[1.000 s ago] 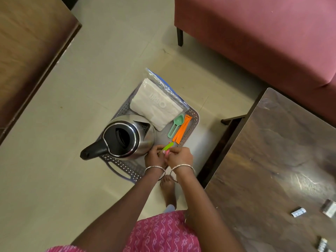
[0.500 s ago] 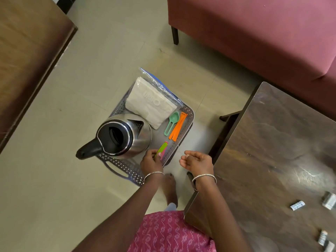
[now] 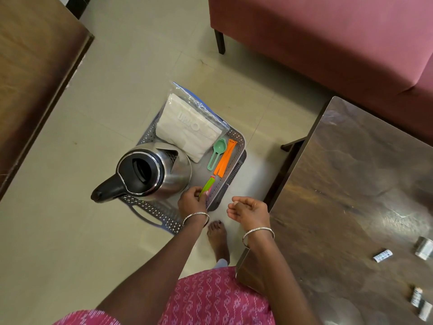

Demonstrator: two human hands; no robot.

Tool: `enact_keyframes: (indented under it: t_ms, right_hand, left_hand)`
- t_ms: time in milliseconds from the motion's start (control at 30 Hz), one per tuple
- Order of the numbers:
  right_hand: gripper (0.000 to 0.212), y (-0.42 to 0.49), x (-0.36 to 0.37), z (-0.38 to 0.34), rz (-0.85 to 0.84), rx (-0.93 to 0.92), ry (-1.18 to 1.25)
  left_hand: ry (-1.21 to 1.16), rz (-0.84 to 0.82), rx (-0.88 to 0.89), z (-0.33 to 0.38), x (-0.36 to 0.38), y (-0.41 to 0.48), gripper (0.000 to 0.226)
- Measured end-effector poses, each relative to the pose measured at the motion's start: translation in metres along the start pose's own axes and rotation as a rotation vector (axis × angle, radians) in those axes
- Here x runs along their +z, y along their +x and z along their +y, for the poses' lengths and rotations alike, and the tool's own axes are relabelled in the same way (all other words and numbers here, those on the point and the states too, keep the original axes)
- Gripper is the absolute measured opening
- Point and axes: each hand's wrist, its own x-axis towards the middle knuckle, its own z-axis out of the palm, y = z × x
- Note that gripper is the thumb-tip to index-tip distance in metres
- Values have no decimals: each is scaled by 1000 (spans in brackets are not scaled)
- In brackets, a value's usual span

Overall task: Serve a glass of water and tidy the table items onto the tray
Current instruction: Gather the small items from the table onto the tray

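Observation:
A grey perforated tray [image 3: 154, 211] sits on the floor. On it stand a steel kettle [image 3: 152, 171] with its lid open, a bag of white napkins [image 3: 189, 127], a green spoon [image 3: 216, 153] and orange strips [image 3: 225, 158]. My left hand [image 3: 192, 201] pinches the near end of a green and pink stick [image 3: 208, 185] that lies over the tray's near right part. To the right of the tray, over the floor, my right hand [image 3: 249, 211] hovers with fingers loosely curled and nothing in it.
A dark wooden table [image 3: 351, 207] fills the right side, with several small wrapped packets [image 3: 383, 255] near its right edge. A red sofa [image 3: 328, 43] stands behind. A wooden surface [image 3: 30, 66] lies at left. My bare foot [image 3: 218, 238] is just below the tray.
Both hands were together on the green stick at the tray. My right hand has let go and pulled back right toward the table; my left hand still holds the stick.

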Motion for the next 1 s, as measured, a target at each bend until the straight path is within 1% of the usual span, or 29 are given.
enact_keyframes:
  t_ms: [167,267,433,567,667,767,900,1000]
  right_hand:
    - [12,0,-8,7,11,-2,16]
    - [12,-1,-13,11,15,5,23]
    - [12,-4,-20,14,21,7,19]
    - [11,-2,-28,16,24,7,20]
    - [11,1,-36,19,29,6,12]
    - [11,3,-46,24,29,5,15]
    - [10,2,-58,29,30,7,20]
    - [11,-4,-69,31,29,5,39]
  left_hand:
    - [41,-71,63,12,3,9,19]
    - [62,-81,104,15,3,9,19]
    - [67,-53,113,12,2,1,19]
    - [37,-40,102,10,-3,-3,26]
    - [67,-35,130,6,-5,-6,25]
    - [90,-16,107,2,-5,-10,22]
    - [118,34,69,1,-9,-18,19]
    - [110,108,94,6,-13,-34,17]
